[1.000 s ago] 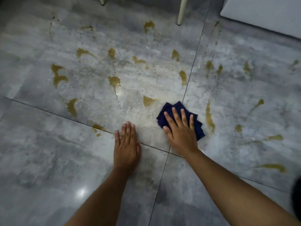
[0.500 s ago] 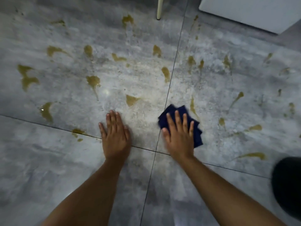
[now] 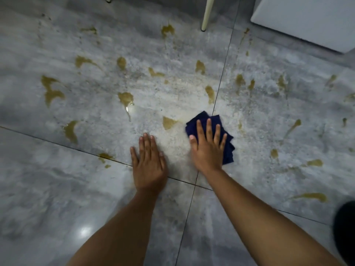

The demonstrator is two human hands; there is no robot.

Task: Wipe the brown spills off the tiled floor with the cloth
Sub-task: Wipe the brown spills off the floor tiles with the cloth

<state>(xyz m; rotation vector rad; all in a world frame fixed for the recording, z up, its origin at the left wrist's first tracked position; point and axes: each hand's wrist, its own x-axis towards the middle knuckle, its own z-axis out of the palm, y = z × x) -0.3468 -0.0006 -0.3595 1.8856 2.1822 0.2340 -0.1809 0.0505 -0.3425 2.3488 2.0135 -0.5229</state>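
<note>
1. On the grey tiled floor (image 3: 48,189), across the grout line (image 3: 222,73) that runs away from the person, lies the dark blue cloth (image 3: 228,150), bunched in loose folds.
2. Right hand (image 3: 208,150): flat on top of the cloth. Grip fully open, with fingers straight and spread and the palm pressing down. Nothing is pinched or curled round. Cloth shows past the fingertips and along the little-finger side.
3. Wedge-shaped spill (image 3: 169,122): just left of the cloth, not touching it, and ahead of the other hand's fingertips.
4. Left hand (image 3: 148,164): flat on bare tile, near the right hand. Grip open, fingers straight and close together, holding nothing. The heel of the hand sits over the crosswise grout line.
5. Brown spills (image 3: 51,91): scattered in a wide arc beyond and beside both hands, on the left and right tiles. Some are streaks, others blobs.
6. Pale whitish patch (image 3: 172,143): covers the tile around and between the hands.
7. Far edge: a cream chair leg (image 3: 206,14) stands on the floor, with a white flat-faced object (image 3: 307,20) at upper right.
8. Right edge: a dark blurred shape (image 3: 345,227); cannot tell what it is.
</note>
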